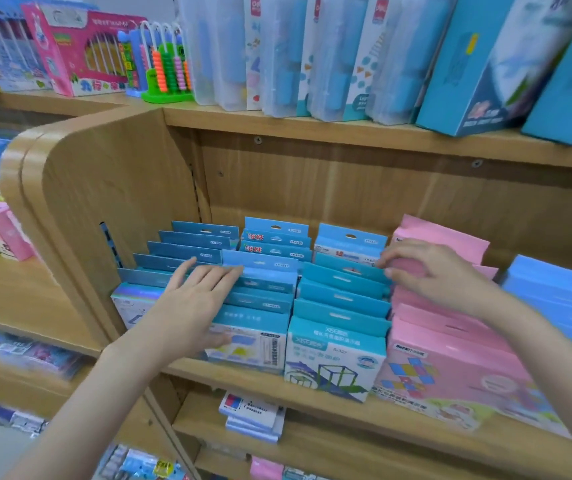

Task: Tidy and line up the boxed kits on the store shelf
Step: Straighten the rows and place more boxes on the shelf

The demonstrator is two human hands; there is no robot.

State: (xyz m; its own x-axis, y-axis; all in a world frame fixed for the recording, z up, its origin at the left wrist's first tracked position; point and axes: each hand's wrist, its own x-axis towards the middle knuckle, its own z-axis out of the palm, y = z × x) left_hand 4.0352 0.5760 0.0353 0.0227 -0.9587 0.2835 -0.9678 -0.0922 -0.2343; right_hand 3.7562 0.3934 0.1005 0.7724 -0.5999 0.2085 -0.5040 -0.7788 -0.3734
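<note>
Reaching into rows of blue boxes (pixel 263 292) on the wooden shelf (pixel 312 393), left hand (pixel 194 299) flat with fingers straight, spread, right hand (pixel 429 271) pinching a pink box (pixel 412 268) top, abacus (pixel 166 71) above.

A bead abacus (pixel 168 69) stands on the upper shelf (pixel 312 128).

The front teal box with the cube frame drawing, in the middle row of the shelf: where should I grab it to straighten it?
Grip the teal box by its hanger flap at the top edge, coming from above and in front. It stands upright at the shelf's front edge, with neighbouring rows tight on both sides, so only the top and front face are free. The right hand, now at the pink boxes, looks nearest.
</note>
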